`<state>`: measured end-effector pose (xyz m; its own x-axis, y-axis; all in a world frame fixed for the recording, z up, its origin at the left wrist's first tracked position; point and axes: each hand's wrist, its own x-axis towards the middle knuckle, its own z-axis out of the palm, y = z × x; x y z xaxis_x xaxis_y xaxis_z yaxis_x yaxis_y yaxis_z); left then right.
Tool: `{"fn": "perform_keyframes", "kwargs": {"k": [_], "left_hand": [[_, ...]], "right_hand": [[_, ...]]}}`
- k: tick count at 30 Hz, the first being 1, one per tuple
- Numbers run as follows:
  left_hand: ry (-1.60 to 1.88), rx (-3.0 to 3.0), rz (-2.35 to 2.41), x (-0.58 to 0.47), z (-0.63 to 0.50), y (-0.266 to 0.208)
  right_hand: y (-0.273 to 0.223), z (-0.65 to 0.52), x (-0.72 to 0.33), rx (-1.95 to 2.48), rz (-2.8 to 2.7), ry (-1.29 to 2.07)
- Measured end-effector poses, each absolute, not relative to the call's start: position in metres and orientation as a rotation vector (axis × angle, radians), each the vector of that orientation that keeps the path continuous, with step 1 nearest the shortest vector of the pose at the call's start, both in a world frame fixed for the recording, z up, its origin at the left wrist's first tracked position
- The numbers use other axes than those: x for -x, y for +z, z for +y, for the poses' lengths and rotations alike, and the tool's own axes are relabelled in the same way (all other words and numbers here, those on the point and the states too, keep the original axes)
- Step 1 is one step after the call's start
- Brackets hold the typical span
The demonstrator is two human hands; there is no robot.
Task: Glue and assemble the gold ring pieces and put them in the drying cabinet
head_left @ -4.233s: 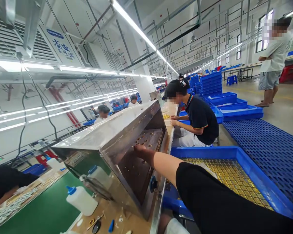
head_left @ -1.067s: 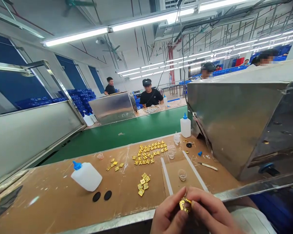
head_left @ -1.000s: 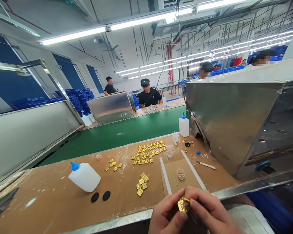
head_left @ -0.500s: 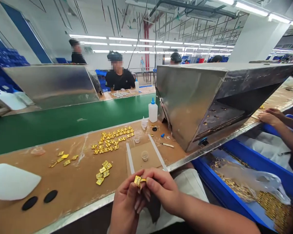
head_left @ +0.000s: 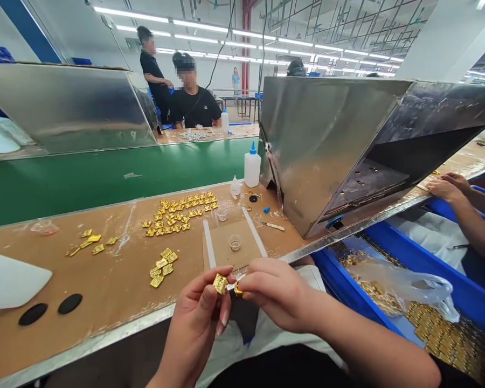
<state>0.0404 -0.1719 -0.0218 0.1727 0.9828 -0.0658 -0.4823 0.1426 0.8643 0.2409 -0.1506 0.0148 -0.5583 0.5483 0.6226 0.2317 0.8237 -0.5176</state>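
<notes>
My left hand [head_left: 200, 312] pinches a square gold metal piece [head_left: 220, 283] between thumb and fingers, just off the bench's front edge. Close beside it, my right hand [head_left: 277, 291] is closed on a small gold part [head_left: 238, 288], mostly covered by the fingers; a narrow gap separates the two parts. Beyond my hands, a small clear cup [head_left: 235, 242] sits on a cardboard pad [head_left: 214, 245] with white strips. To the left lie a small group of gold squares [head_left: 163, 267] and a larger cluster of gold pieces [head_left: 180, 213].
A metal hood [head_left: 319, 145] stands at the right of the bench. Near it are a white bottle [head_left: 252, 168] and a knife [head_left: 273, 226]. Blue bins [head_left: 364, 302] with gold parts sit at lower right. Another person's hands [head_left: 448, 186] work farther right; a person [head_left: 196, 105] sits opposite.
My view has tilted down slightly. The small gold part in my right hand, earlier against the square piece, is now apart from it, and my right hand has turned more palm-down.
</notes>
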Motion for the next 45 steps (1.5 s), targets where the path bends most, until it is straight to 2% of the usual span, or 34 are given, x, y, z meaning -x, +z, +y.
{"fn": "perform_keyframes", "kwargs": {"k": [13,30,45], "left_hand": [[1.171,-0.892,0.735,-0.047,-0.165,-0.030],[1.144,-1.144,0.750,-0.038,-0.159,-0.034],[1.367,-1.183,0.775,-0.042,-0.172,-0.038]], "right_hand": [[0.011,-0.148,-0.250,0.577,-2.262,0.292],[0.010,-0.148,-0.256,0.577,-2.370,0.275],[0.010,-0.161,-0.244,0.614,-2.358,-0.010]]}}
